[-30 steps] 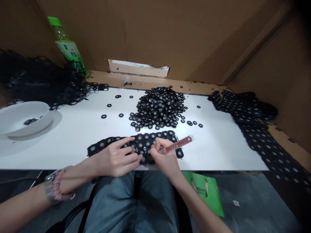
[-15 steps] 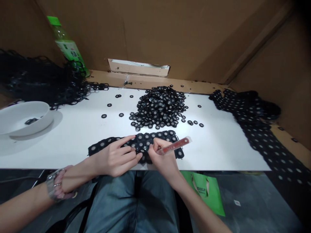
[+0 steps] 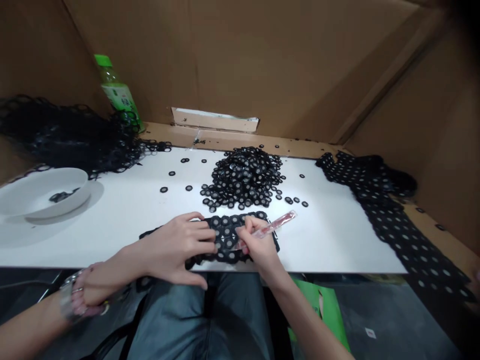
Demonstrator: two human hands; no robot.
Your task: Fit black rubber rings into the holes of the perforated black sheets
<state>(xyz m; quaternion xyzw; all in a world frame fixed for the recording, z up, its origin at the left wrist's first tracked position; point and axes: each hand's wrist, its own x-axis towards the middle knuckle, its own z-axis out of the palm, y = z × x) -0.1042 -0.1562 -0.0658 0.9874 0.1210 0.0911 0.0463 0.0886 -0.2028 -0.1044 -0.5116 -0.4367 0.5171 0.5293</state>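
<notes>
A black sheet with rows of round grey-centred discs (image 3: 226, 232) lies along the front edge of the white table. My left hand (image 3: 180, 245) rests on its left part, fingers stretched out and the thumb apart, holding nothing. My right hand (image 3: 260, 245) grips a slim tool with a reddish handle (image 3: 279, 221), wrapped in what looks like clear plastic. The tool's thin, pale tip points down-left at the discs; its exact kind I cannot make out. Beyond the sheet rises a heap of loose black rings with grey centres (image 3: 245, 172).
A white bowl (image 3: 77, 192) holding a few dark pieces stands left. Behind it are a tangled black mesh pile (image 3: 71, 137) and a green bottle (image 3: 122, 97). A long disc-covered sheet (image 3: 397, 225) hangs over the table's right side. Cardboard walls (image 3: 255, 60) enclose the table.
My left hand's fingers have drawn back from the tool's tip, and its thumb has spread away. The right hand has tilted, with the tool's tip now visible. The whole view has shifted slightly.
</notes>
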